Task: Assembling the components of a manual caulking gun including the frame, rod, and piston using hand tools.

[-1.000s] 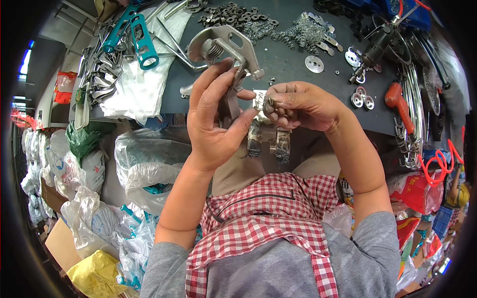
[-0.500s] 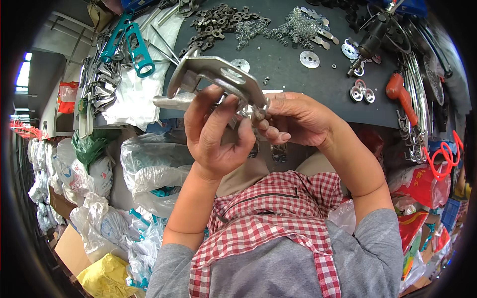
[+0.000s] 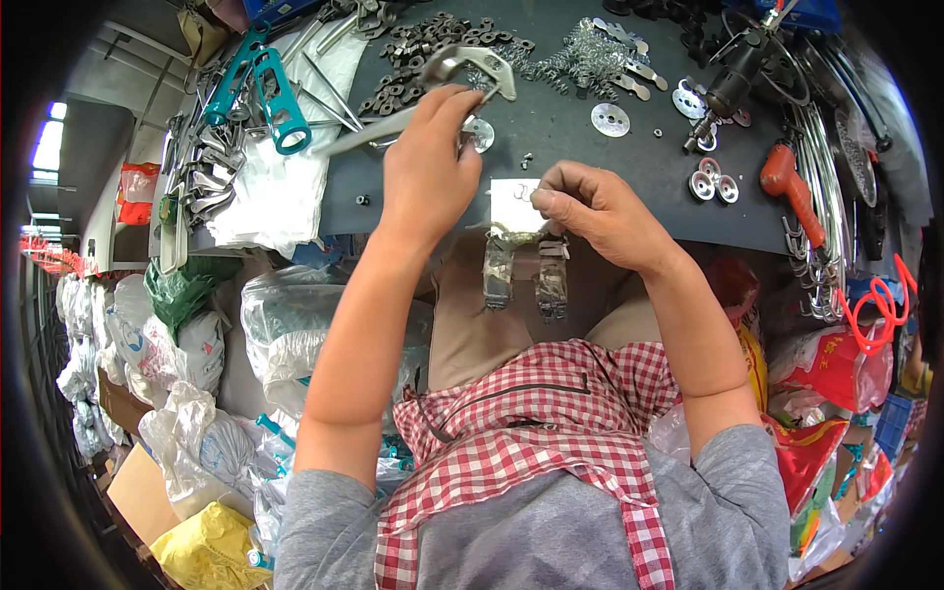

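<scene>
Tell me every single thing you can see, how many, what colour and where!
bench: one, dark grey, across the top
metal links: many, dark, bench's far side
springs: many, silver, beside the links
discs: several, silver, bench's middle and right
round cups: three, silver, bench's right
drill-like tool: one, black, upper right
handled tool: one, orange-red, right
frames: two, teal, bench's left
bent pieces: several, silver, bench's left
white square: one, white, bench's near edge
strips: two, dark, below the square
bags: many, mixed colours, lower sides
apron: one, red-and-white, lower middle
metal bracket: one, grey, upper middle
left hand: one, bare, at the bracket
right hand: one, bare, by the square
</scene>
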{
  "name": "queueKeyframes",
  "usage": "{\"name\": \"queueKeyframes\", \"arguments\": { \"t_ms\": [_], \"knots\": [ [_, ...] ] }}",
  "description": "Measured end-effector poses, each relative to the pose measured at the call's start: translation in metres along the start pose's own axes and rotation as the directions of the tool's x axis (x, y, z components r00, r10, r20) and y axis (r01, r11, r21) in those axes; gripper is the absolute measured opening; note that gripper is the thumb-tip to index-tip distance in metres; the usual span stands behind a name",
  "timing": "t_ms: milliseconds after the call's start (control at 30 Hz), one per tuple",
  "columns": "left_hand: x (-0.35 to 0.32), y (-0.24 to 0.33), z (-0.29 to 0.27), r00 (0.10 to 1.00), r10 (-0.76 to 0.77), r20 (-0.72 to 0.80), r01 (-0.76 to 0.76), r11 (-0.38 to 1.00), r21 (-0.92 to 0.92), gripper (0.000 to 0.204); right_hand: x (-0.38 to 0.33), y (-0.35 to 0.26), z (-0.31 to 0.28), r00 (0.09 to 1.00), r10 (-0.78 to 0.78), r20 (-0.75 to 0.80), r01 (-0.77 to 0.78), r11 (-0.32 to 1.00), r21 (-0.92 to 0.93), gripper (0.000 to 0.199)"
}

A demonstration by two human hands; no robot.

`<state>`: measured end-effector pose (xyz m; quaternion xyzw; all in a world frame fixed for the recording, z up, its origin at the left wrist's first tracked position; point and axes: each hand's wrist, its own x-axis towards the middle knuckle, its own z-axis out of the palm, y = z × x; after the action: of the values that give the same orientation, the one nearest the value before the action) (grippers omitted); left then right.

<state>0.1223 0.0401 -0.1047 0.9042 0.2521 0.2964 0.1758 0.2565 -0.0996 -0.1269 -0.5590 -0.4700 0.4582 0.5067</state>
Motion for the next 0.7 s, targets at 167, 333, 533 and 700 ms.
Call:
{"name": "queueKeyframes", "arguments": {
  "t_ms": [167, 333, 533, 700],
  "knots": [
    [0.025, -0.003, 0.024, 0.960, 0.045, 0.277, -0.058, 0.998, 0.040, 0.039, -0.017, -0.004, -0.005, 0.994, 0.090, -0.059, -0.080, 0.984, 0.158, 0.022],
    [0.031, -0.003, 0.038, 0.910, 0.137, 0.390, -0.185, 0.979, 0.089, 0.038, -0.028, -0.002, -0.013, 0.986, 0.146, -0.083, -0.123, 0.963, 0.239, 0.020],
    [0.022, -0.003, -0.005, 0.982, 0.107, 0.154, -0.082, 0.983, -0.165, 0.036, -0.031, 0.011, -0.008, 0.979, 0.071, -0.189, -0.015, 0.959, 0.282, 0.019],
    [-0.029, 0.040, -0.026, 0.919, -0.298, 0.260, 0.378, 0.468, -0.799, 0.030, -0.020, 0.000, 0.021, 0.852, -0.378, -0.361, 0.389, 0.920, -0.046, 0.014]
  ]
}}
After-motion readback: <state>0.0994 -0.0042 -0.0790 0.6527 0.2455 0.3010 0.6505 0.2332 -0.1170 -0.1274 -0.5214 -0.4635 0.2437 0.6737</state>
